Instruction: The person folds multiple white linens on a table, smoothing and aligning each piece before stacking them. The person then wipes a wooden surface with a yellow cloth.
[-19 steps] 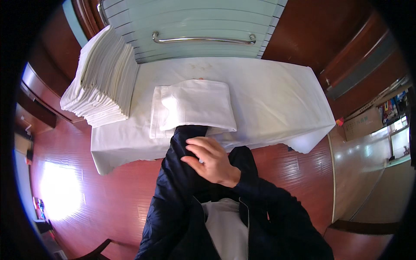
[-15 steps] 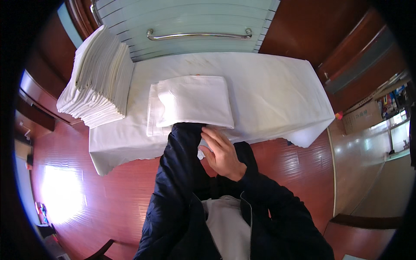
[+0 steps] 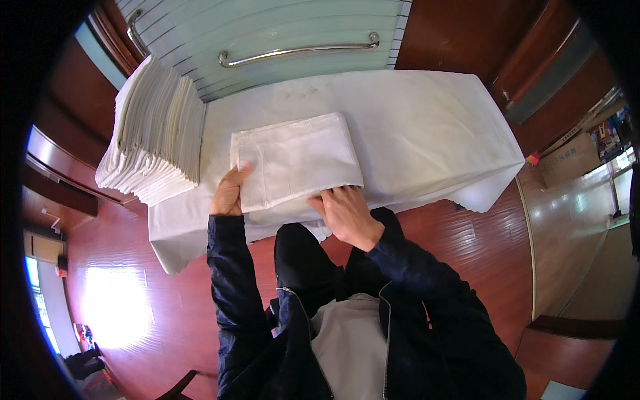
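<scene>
A folded white cloth (image 3: 300, 150) lies flat on the near part of the table, its left edge showing several layers. At its lower left corner my left hand (image 3: 230, 192) grips the edge, the thumb on top and the other fingers underneath, mostly hidden. My right hand (image 3: 348, 217) is at the near edge towards the right corner. Its fingers are curled in at the fold with the tips hidden, and the thumb points left along the edge.
A tall stack of folded white cloths (image 3: 157, 137) leans at the table's left end. A white tablecloth (image 3: 427, 127) covers the long table. Behind it stands a pale glass panel with a metal bar (image 3: 300, 51). A cardboard box (image 3: 569, 160) sits far right.
My left hand has come out from under the cloth's top layer to its left edge, and that layer now lies flatter. My right hand has moved right and up to the near edge.
</scene>
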`<action>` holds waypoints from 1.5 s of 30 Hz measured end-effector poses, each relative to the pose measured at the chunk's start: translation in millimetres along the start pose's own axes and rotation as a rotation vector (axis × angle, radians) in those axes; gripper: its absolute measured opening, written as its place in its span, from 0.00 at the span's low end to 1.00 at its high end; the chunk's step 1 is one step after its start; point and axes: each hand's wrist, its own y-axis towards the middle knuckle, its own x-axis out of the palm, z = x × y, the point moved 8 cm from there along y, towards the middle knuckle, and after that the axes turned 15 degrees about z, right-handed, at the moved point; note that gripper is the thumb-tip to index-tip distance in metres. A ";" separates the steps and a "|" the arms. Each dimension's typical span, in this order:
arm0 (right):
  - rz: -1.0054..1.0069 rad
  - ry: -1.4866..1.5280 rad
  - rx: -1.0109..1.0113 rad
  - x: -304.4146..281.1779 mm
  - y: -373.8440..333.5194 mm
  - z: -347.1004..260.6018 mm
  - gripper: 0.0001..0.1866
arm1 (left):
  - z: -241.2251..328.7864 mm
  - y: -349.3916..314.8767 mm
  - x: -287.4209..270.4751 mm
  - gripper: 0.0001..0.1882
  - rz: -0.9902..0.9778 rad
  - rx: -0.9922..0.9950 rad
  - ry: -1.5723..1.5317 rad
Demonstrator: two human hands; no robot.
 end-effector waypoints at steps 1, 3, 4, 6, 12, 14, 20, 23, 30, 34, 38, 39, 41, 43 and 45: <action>-0.057 0.005 -0.008 6.5 1.9 -1.3 0.21 | -0.9 1.1 -2.7 0.20 0.013 0.097 0.191; -0.130 0.020 0.106 11.7 6.8 10.2 0.20 | -6.0 9.6 -9.0 0.16 0.061 0.061 0.116; -0.183 0.028 0.162 14.1 6.4 14.7 0.20 | -8.2 13.6 -8.0 0.15 0.050 0.049 0.088; -0.018 0.060 0.071 0.5 14.6 8.4 0.19 | -10.2 19.6 -8.1 0.15 0.050 -0.012 0.042; -0.190 -0.077 -0.168 57.4 35.7 5.5 0.22 | 31.0 11.5 14.9 0.17 -0.065 0.047 0.043; -0.075 -0.124 -0.133 67.4 53.3 24.9 0.20 | 45.2 3.7 25.0 0.17 -0.062 0.067 0.049; 0.099 -0.121 0.067 74.7 84.1 68.9 0.18 | 51.2 -7.1 46.8 0.16 -0.079 0.080 0.008; 0.143 -0.096 0.107 63.2 87.4 64.4 0.18 | 37.3 1.1 40.4 0.16 -0.074 0.076 -0.025; -0.162 0.117 0.222 27.1 35.2 12.9 0.23 | 19.1 19.4 11.4 0.20 0.009 0.057 -0.045; -0.115 0.124 0.160 -6.6 12.0 -1.8 0.26 | 19.2 13.6 8.0 0.23 0.005 0.085 -0.058; 0.101 0.277 0.058 -40.0 0.3 -8.9 0.19 | 19.0 12.9 -11.8 0.23 0.130 0.103 0.015; 0.151 0.281 0.087 -48.1 -2.3 -6.5 0.15 | 18.3 13.8 -13.5 0.24 0.118 0.091 0.041; 0.292 0.311 0.133 -68.3 -3.2 -1.8 0.10 | 16.7 15.6 -17.0 0.27 0.109 0.063 0.088; 0.319 0.265 0.291 -77.3 0.8 13.2 0.10 | 28.6 13.7 -25.9 0.32 0.207 0.207 0.166; 0.367 0.194 0.304 -84.0 15.0 22.6 0.06 | 36.1 7.3 -30.2 0.38 0.289 0.304 0.317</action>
